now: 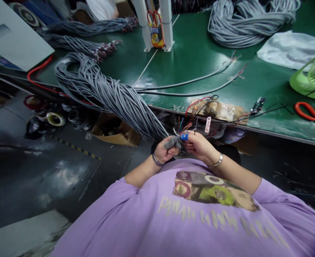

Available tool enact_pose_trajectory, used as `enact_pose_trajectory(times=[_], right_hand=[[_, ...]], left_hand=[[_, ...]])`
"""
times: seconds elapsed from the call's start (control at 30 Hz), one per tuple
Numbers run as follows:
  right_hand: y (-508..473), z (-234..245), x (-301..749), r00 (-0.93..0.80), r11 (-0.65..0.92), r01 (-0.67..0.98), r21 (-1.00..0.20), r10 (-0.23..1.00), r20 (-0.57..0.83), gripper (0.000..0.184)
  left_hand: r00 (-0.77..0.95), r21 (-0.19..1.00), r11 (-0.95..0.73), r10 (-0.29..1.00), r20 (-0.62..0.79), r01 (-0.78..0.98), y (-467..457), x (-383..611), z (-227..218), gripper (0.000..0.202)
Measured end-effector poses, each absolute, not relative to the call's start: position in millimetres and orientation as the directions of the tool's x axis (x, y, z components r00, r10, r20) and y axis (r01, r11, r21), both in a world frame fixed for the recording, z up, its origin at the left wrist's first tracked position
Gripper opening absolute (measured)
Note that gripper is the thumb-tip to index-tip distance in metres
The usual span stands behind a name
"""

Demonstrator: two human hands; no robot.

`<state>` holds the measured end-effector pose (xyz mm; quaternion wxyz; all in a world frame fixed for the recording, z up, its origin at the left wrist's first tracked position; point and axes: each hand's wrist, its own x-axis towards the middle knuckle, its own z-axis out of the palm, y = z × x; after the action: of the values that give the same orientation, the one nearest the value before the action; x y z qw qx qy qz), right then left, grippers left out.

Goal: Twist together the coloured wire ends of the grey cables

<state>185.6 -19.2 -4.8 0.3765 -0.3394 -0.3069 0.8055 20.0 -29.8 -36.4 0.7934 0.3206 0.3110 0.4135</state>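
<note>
My left hand (168, 147) is curled nearly closed around the narrow end of a thick bundle of grey cables (114, 95), with soft, dull grey covers on some of my fingers. The bundle loops over the glossy green tabletop (197, 67), its smooth, round strands packed like rope, then slants across the edge and down to me. Thin coloured wires (185, 125), red, blue and white among them, fan out stiffly just above my fingertips. My right hand (199, 145) is bunched beside the left, fingers bent inward, a shiny blue wrap (184, 137) at one tip; how tightly those tips close, and on what, I cannot tell.

Two slim loose cables (189, 94) run along the table from the bundle and bend gently, their ends split into fine strands. Near the edge lies a flat, brown, cardboard-like piece (227, 111), partly crinkled with clear film. Farther right are curved orange-red handles (307, 111) and a ribbed lime-green fan (311, 76); behind them sits a rumpled, whitish plastic sheet (288, 50).
</note>
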Motion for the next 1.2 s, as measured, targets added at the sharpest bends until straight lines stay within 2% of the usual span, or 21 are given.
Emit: enact_pose_trajectory(times=[0.1, 0.13, 0.2, 0.27, 0.33, 0.4, 0.5, 0.6, 0.7, 0.83, 0.9, 1.07, 1.2], right_hand=[[-18.8, -15.9, 189.8, -0.577, -0.662, -0.270, -0.699, 0.692, -0.433, 0.033], [-20.4, -20.8, 190.7, -0.560, -0.657, -0.212, -0.724, 0.689, -0.461, 0.033], [-26.1, -28.4, 192.5, -0.459, -0.527, -0.116, -0.842, 0.780, -0.425, 0.033], [-33.7, -28.9, 195.5, -0.333, -0.243, -0.047, -0.969, 0.918, -0.214, 0.032], [-40.9, -21.4, 199.9, -0.260, 0.086, 0.018, -0.996, 0.962, 0.078, 0.027], [-46.2, -10.2, 204.3, -0.257, 0.326, 0.078, -0.942, 0.920, 0.297, 0.021], [-50.2, 0.6, 207.9, -0.326, 0.486, 0.091, -0.869, 0.839, 0.435, 0.017], [-50.4, -2.1, 209.9, -0.330, 0.495, 0.101, -0.863, 0.835, 0.441, 0.017], [-49.0, -10.7, 214.7, -0.233, 0.438, 0.109, -0.892, 0.884, 0.405, 0.015], [-47.3, -15.8, 223.8, -0.130, 0.263, 0.093, -0.960, 0.959, 0.250, 0.044], [-46.3, -14.7, 226.6, -0.086, 0.200, 0.092, -0.975, 0.978, 0.193, 0.050], [-41.1, -15.2, 225.5, 0.042, 0.169, 0.059, -0.984, 0.984, 0.171, 0.037], [-38.7, -19.8, 222.8, 0.083, 0.332, 0.015, -0.943, 0.940, 0.332, 0.023]], left_hand=[[0.417, 0.748, 0.466, 0.866, -0.276, -0.473, -27.9, 18.0, -32.3, 0.042], [0.396, 0.733, 0.470, 0.870, -0.293, -0.491, -26.5, 16.5, -30.5, 0.044], [0.346, 0.703, 0.459, 0.885, -0.310, -0.544, -23.4, 12.9, -27.0, 0.047], [0.303, 0.687, 0.434, 0.901, -0.312, -0.583, -20.9, 9.8, -24.5, 0.049], [0.291, 0.686, 0.423, 0.906, -0.308, -0.592, -20.2, 8.9, -23.6, 0.050], [0.316, 0.695, 0.433, 0.900, -0.300, -0.573, -21.2, 10.7, -23.7, 0.051], [0.375, 0.748, 0.431, 0.890, -0.260, -0.504, -23.1, 16.4, -24.3, 0.049], [0.437, 0.847, 0.370, 0.880, -0.188, -0.381, -21.8, 21.4, -23.9, 0.047], [0.431, 0.930, 0.262, 0.893, -0.133, -0.256, -17.7, 25.8, -23.1, 0.050], [0.317, 0.985, 0.103, 0.947, -0.055, -0.138, -14.5, 37.5, -23.0, 0.042], [0.275, 0.995, 0.051, 0.961, -0.024, -0.089, -14.9, 45.5, -23.7, 0.039], [0.250, 0.999, -0.016, 0.968, 0.028, -0.049, -18.4, 58.4, -28.6, 0.037], [0.167, 0.988, 0.058, 0.985, -0.034, -0.142, -15.9, 57.5, -31.1, 0.038]])
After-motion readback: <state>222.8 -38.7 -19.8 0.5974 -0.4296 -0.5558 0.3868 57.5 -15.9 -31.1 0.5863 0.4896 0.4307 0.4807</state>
